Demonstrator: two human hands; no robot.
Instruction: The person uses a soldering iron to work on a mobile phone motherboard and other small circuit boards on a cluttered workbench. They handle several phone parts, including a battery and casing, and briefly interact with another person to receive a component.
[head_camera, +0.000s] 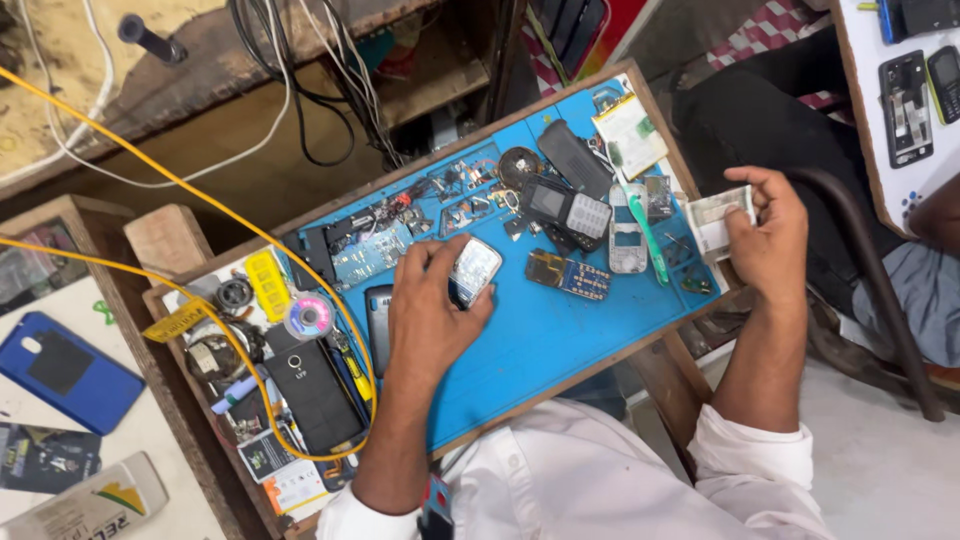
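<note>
Left hand (425, 305) gripping phone part (472, 270) over blue mat (560, 335); right hand (765, 240) pinching banknote (715, 218) past bench edge. Risk: part slipping onto loose boards (570, 275), scattering screws.

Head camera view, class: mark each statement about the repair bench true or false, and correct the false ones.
1. The left hand holds a small phone. True.
2. The right hand holds a screwdriver. False: it holds folded paper.
3. The work mat is red. False: it is blue.
4. A yellow cable crosses the bench. True.
5. A keypad phone lies on the mat. True.
</note>
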